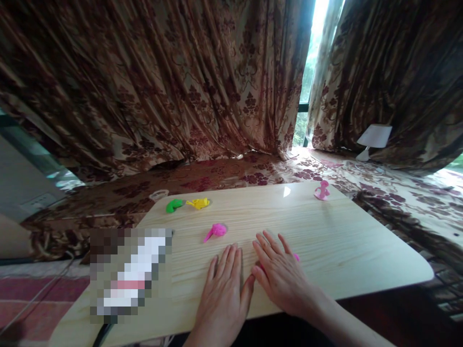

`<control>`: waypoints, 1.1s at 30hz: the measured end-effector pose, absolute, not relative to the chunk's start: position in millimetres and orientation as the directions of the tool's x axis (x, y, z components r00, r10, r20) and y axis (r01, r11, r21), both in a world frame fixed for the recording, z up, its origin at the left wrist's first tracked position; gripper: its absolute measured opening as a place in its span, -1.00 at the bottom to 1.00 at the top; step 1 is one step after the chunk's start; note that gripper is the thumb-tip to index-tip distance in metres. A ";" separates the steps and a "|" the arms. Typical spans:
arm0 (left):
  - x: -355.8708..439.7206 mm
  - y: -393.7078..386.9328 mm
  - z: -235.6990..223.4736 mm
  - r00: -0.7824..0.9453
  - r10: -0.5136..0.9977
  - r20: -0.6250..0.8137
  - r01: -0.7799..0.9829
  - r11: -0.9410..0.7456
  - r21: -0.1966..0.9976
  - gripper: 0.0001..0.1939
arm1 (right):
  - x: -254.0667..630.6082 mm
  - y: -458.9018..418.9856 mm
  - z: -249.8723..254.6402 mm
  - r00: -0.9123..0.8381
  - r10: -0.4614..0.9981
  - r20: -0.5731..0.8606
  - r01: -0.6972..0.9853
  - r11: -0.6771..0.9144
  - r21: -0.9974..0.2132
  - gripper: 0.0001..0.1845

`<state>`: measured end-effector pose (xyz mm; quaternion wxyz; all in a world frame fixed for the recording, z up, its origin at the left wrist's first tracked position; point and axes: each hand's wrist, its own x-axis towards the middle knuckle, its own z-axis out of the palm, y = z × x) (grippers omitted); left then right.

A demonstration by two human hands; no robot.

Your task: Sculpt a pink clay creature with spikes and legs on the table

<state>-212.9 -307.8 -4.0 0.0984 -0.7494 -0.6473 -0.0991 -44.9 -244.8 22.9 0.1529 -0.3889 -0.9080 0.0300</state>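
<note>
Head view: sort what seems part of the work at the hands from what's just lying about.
Seemingly in the work:
- left hand and right hand, palms down
- covered pink piece, mostly hidden by the right hand
- table

Apparently lying about, untouched:
- bright pink piece
- green piece
- yellow piece
- pale pink figure
- lamp

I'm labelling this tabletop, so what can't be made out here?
Head view: the full shape of the pink piece, mostly covered by the right hand.
Head view: details of the white object, blurred by pixelation.
Head view: the left forearm, mostly cut off by the bottom edge.
</note>
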 end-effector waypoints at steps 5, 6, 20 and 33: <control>-214.5 -305.5 -6.0 0.145 0.946 0.290 0.989 -0.134 -0.058 -0.40 | -79.1 -166.2 36.7 -0.514 0.820 0.254 0.803 0.563 -0.195 -0.46; -215.7 -304.5 -7.4 0.151 0.943 0.296 0.988 -0.137 -0.068 -0.40 | -82.6 -158.6 39.9 -0.508 0.821 0.259 0.805 0.560 -0.197 -0.47; -214.0 -299.1 -6.8 0.106 0.905 0.412 0.983 -0.158 0.094 -0.45 | -8.3 -264.6 39.8 -0.737 0.647 0.196 0.585 0.755 -0.295 -0.37; -172.0 -260.9 1.7 0.154 0.886 0.438 0.862 -0.337 0.378 -0.50 | 17.2 -229.4 10.7 -0.453 0.824 0.342 0.352 0.517 -0.780 -0.49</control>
